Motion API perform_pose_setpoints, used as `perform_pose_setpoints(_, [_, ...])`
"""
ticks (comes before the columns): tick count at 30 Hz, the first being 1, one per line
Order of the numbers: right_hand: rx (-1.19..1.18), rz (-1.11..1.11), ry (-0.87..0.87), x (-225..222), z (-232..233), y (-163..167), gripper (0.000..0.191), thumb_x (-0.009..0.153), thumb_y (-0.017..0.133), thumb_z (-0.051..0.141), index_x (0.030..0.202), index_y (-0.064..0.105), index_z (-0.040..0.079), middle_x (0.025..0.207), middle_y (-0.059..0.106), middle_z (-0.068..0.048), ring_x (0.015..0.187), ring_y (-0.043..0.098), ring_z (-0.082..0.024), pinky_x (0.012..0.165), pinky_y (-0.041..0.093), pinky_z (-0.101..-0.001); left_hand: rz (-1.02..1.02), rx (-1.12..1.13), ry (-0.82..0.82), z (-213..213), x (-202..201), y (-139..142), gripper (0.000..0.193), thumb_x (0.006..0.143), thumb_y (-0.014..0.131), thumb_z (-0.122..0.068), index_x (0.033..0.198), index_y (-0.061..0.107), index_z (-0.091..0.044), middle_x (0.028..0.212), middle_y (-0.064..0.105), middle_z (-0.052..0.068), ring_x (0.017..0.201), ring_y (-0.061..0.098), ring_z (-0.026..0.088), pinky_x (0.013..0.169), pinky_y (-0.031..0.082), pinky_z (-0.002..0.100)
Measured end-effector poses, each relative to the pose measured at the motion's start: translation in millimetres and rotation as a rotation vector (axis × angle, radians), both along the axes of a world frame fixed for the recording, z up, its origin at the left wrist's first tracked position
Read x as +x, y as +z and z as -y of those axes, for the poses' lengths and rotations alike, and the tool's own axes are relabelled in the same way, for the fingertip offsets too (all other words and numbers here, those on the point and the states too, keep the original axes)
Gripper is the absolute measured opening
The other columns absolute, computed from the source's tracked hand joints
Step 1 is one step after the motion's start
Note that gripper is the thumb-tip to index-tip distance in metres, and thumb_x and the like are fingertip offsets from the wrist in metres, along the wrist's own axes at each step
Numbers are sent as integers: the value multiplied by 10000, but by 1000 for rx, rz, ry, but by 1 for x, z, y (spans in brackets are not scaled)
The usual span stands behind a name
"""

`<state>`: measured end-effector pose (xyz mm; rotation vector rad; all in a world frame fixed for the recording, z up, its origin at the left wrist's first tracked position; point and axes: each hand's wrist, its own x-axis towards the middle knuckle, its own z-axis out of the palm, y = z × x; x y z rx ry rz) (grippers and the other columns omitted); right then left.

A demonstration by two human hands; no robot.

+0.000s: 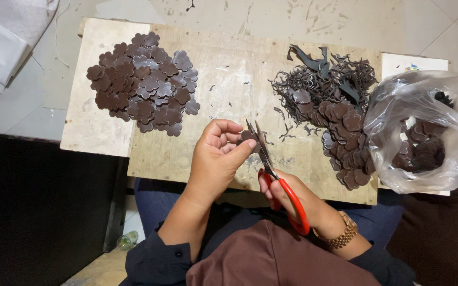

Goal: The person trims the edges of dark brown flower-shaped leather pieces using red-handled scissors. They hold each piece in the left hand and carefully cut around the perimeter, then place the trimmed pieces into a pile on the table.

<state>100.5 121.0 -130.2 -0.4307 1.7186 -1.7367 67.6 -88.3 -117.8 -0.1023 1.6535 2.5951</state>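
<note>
Trimming is well along: left hand (216, 159) is pinching a brown piece (248, 136), right hand (284, 193) is gripping red scissors (279, 180); finished flower pile (144, 82) is large, uncut pile (345, 143) and bag (425, 132) are waiting.

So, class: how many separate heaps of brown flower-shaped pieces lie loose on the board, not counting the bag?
2: the trimmed heap at the board's far left, and the untrimmed heap mixed with offcuts beside the plastic bag. More pieces sit inside the bag.

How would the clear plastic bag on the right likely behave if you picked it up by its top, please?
The plastic bag would probably sag and crumple: its thin film already lies in loose wrinkles. It is likely light, since only a modest heap of brown flower-shaped pieces sits inside. Those pieces may slide towards the lowest point, as they lie loose.
</note>
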Motion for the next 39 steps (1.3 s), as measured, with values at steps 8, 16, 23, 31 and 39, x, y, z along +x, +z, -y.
perform_pose_setpoints(8, [25,-8,-2,1,-2,2,594,1014,399,642,916,525,71,692,475,25,606,452,-79,556,407,-222,12,29,-14,2,1,-1,325,910,722,36,1169,529,7,1006,680,89,885,667,92,795,556,219])
perform_pose_setpoints(16, [-40,-28,-42,0,-2,-1,618,1005,406,675,984,528,69,813,479,11,690,484,-85,617,451,-235,122,1,-120,-2,0,-13,125,980,673,-126,1022,650,-9,967,735,73,893,706,106,775,588,267])
perform_pose_setpoints(23, [-89,67,27,1,-1,-6,603,1001,462,637,1094,533,46,883,490,-3,770,459,-94,705,457,-247,104,-44,-117,3,0,-15,108,985,660,-115,998,668,-8,910,751,60,808,694,90,727,576,264])
perform_pose_setpoints(31, [-109,57,51,-1,0,-6,599,1006,457,640,1074,525,48,890,484,-3,767,450,-89,700,460,-250,115,-115,-115,8,1,-6,113,974,664,-114,977,674,-2,889,760,65,794,708,91,716,575,256])
perform_pose_setpoints(39, [-46,-45,14,-2,-3,-9,605,990,466,672,945,524,72,764,475,26,676,454,-77,614,439,-233,128,-183,-118,9,-1,-1,120,968,665,-130,965,678,-10,889,766,68,799,727,104,716,586,257])
